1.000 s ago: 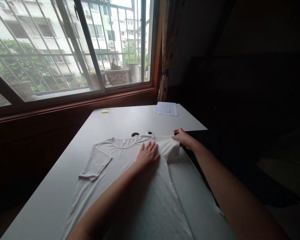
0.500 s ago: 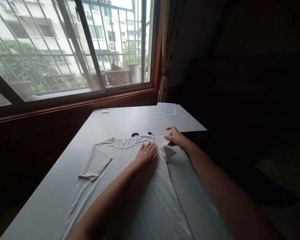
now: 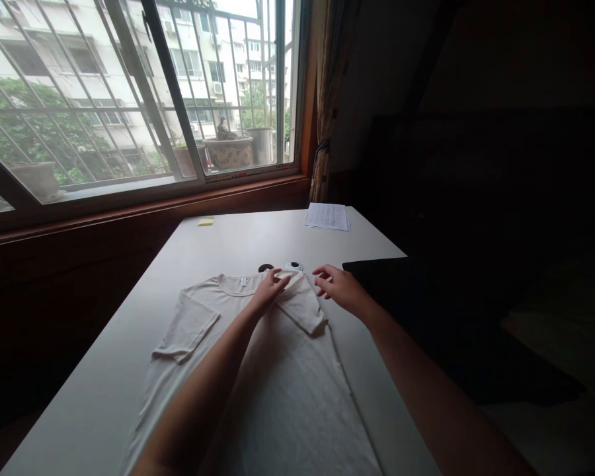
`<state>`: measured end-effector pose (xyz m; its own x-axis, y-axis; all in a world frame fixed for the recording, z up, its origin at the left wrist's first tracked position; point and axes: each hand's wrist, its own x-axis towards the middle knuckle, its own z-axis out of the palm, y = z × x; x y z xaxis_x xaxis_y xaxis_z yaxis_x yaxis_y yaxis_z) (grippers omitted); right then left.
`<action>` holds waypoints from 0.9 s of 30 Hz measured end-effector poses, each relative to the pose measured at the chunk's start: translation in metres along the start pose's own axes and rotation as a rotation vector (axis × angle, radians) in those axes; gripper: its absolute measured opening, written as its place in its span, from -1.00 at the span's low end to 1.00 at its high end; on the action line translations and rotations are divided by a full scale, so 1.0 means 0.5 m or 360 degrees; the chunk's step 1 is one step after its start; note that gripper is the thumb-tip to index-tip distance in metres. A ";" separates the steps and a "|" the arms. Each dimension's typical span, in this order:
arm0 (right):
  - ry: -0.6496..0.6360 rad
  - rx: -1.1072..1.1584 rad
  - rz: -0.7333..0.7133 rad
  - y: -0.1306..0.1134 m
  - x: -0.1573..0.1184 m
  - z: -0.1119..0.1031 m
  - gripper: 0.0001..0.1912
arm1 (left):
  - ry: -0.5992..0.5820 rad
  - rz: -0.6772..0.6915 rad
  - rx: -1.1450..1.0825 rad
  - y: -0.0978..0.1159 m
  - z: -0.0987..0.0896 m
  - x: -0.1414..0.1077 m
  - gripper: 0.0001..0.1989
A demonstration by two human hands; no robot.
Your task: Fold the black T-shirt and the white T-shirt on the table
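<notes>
A white T-shirt (image 3: 287, 390) lies spread on the white table, its neckline toward the far end. Both short sleeves are folded inward over the body of the shirt. My left hand (image 3: 272, 289) is at the shirt's right shoulder, beside the neckline, fingers apart and holding nothing; whether it touches the cloth is hard to tell. Just right of the folded right sleeve (image 3: 305, 307), my right hand (image 3: 341, 287) hovers with its fingers spread and nothing in them. My forearms cover parts of the shirt's middle.
Beyond the collar sit a dark round object (image 3: 266, 268) and a small white-and-black object (image 3: 294, 266). Printed papers (image 3: 327, 216) and a yellow sticky note (image 3: 205, 221) lie at the far end of the table (image 3: 94, 370). A barred window and a tied curtain (image 3: 322, 158) stand behind.
My right hand has let go of the right sleeve, which now lies folded inward on the shirt. My left hand has lifted and shifted left toward the neckline.
</notes>
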<state>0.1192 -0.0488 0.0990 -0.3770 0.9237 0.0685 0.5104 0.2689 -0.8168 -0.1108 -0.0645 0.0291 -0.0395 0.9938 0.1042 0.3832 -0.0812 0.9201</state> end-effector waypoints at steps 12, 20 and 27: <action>0.0237 -0.0671 -0.0128 0.127 -0.121 0.099 -0.84 | -0.0016 -0.0025 0.0139 0.000 0.006 0.015 -0.44; 0.0338 -0.0882 -0.0303 0.133 -0.136 0.100 -0.79 | 0.0000 0.0251 0.0712 0.002 0.005 0.014 -0.49; 0.0297 -0.1058 -0.0519 0.110 -0.151 0.090 -0.79 | -0.0335 0.0679 0.1147 0.021 0.072 0.013 -0.55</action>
<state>0.1412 -0.1160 0.0232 -0.4817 0.7842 0.3910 0.7758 0.5892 -0.2258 -0.0738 -0.0563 0.0260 0.3856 0.8885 0.2489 0.8210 -0.4535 0.3469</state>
